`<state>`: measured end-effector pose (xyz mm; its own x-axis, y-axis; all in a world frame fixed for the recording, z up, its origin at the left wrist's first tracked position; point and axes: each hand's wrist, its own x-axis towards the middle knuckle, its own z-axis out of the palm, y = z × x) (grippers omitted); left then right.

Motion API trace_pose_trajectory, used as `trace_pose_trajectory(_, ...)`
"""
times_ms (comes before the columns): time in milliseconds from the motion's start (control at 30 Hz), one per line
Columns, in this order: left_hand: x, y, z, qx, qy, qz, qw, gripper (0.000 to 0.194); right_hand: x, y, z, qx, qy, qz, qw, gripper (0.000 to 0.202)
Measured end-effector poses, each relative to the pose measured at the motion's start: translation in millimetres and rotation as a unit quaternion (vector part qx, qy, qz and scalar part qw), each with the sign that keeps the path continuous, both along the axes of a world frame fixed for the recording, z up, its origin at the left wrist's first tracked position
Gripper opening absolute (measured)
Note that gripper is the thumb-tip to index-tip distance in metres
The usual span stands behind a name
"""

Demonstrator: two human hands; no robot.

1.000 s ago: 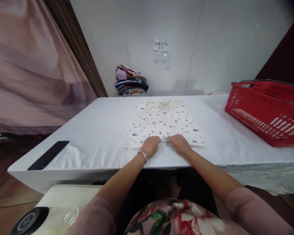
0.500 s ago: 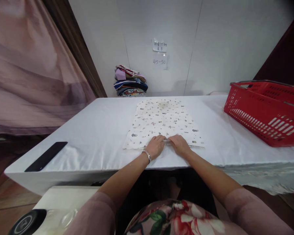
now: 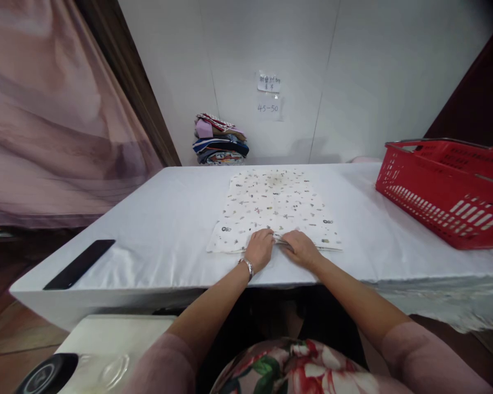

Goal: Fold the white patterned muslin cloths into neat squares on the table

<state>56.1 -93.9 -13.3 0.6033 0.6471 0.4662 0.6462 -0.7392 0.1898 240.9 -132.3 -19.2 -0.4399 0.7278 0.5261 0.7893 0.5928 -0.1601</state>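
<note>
A white garment with small scattered prints (image 3: 271, 202) lies spread over the white-clothed table (image 3: 164, 219), its near edge toward me. My left hand (image 3: 259, 249) grips that near edge at its middle, fingers curled over the fabric. Close beside it, my right hand (image 3: 301, 247) pinches the same edge, and the layers bunch up between the two hands. Both thumbs are mostly hidden. A silver bracelet (image 3: 247, 267) circles my left wrist.
A red plastic basket (image 3: 443, 191) stands at the table's right. A black phone-like slab (image 3: 80, 264) lies at the front left. Folded clothes (image 3: 221, 143) are stacked behind the far edge, below handwritten paper signs (image 3: 268, 106). A pink curtain (image 3: 57, 120) hangs at left.
My hands have shifted slightly along the near edge, and its layers are now lifted and gathered a little more between them. The whole view has tilted up slightly.
</note>
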Motion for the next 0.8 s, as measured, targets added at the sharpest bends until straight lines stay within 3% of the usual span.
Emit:
trace_pose_trajectory(333,-1,-2,2.5,-0.005,0.053,-0.039,0.998,0.013,5,1,-4.9,0.053,0.012,-0.046,0.997,0.019)
trace_pose_trajectory(600,-1,-2,-3.6,0.066,0.082,-0.042,0.994,0.016,7,-1,-10.4,0.012,-0.035,-0.063,0.997,0.025)
trace_pose_trajectory(800,0,-4,-1.4,0.06,0.08,-0.057,0.993,0.017,-3,0,-5.2,-0.025,-0.06,-0.062,0.996,0.035)
